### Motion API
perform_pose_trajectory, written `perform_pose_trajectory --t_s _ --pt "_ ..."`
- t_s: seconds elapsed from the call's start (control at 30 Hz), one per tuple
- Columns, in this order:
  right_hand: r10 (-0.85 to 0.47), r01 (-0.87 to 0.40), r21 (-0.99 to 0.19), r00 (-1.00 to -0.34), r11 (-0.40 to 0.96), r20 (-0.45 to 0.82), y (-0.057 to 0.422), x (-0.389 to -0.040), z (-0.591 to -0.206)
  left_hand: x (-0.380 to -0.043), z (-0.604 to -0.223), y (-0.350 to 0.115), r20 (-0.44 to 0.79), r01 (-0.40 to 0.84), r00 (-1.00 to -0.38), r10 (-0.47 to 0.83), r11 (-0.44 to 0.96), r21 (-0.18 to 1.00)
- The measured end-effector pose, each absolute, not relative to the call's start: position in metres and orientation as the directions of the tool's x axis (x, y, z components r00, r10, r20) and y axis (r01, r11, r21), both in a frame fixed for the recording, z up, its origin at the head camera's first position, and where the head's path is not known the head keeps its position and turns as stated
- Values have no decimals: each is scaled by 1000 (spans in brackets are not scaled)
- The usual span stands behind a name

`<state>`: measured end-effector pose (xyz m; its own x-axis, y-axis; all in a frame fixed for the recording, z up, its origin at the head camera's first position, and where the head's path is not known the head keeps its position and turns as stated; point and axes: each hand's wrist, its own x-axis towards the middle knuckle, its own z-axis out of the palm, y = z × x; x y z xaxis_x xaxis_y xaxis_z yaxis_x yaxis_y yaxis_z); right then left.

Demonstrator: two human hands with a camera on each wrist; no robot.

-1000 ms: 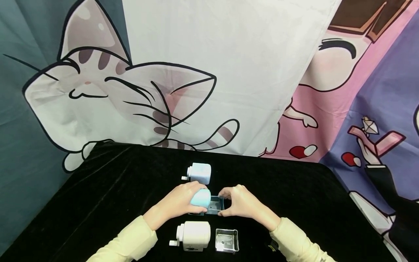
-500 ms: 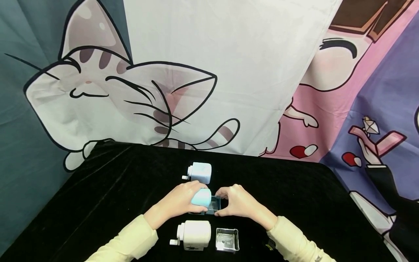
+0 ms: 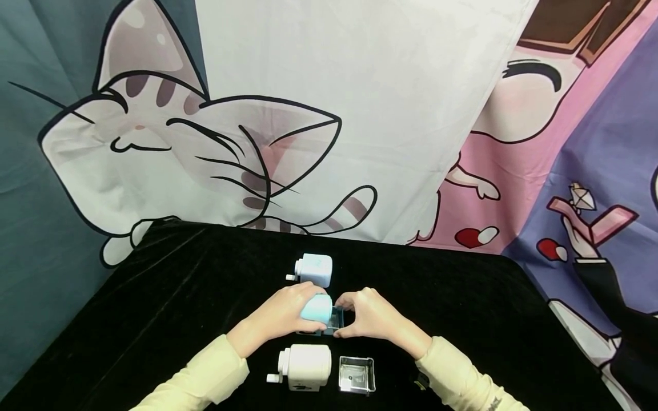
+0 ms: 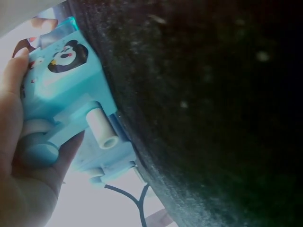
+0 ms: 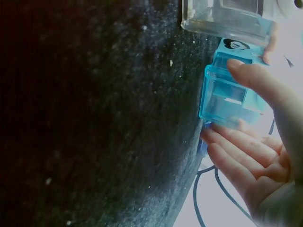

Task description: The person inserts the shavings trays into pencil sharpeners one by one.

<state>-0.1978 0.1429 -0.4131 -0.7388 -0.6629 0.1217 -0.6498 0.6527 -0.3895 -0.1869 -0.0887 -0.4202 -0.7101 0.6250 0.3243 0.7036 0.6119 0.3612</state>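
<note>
My left hand [image 3: 288, 308] grips a turquoise crank pencil sharpener [image 3: 316, 308] from its left side, low over the black cloth. In the left wrist view its penguin picture [image 4: 68, 56] and the white crank knob [image 4: 101, 127] show. A see-through blue shavings drawer [image 3: 335, 321] sticks partly out of the sharpener's right side. My right hand [image 3: 377, 314] holds that drawer between thumb and fingers at its outer end. In the right wrist view the thumb [image 5: 246, 73] lies along one side of the drawer, the fingers along the other.
A pale blue crank sharpener [image 3: 316, 269] stands behind the turquoise one. Nearer the front are a white crank sharpener [image 3: 308, 365] and a clear drawer [image 3: 356, 375] beside it. A small dark item [image 3: 421, 381] lies by the right sleeve. A printed curtain [image 3: 390, 114] hangs behind the table.
My right hand has moved left, sliding the blue drawer further into the turquoise sharpener; less of the drawer shows now. The left hand keeps its grip in nearly the same place.
</note>
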Motion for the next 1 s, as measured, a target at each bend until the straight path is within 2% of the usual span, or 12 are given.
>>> perform_pose_trajectory --t_s 0.53,1.0 --pt "-663 -661 -356 -736 661 135 131 -197 -411 -185 -419 -88 296 678 -733 613 620 396" --pt "-628 -611 -410 -770 678 109 133 -195 -414 -187 -421 -87 305 687 -725 618 611 394"
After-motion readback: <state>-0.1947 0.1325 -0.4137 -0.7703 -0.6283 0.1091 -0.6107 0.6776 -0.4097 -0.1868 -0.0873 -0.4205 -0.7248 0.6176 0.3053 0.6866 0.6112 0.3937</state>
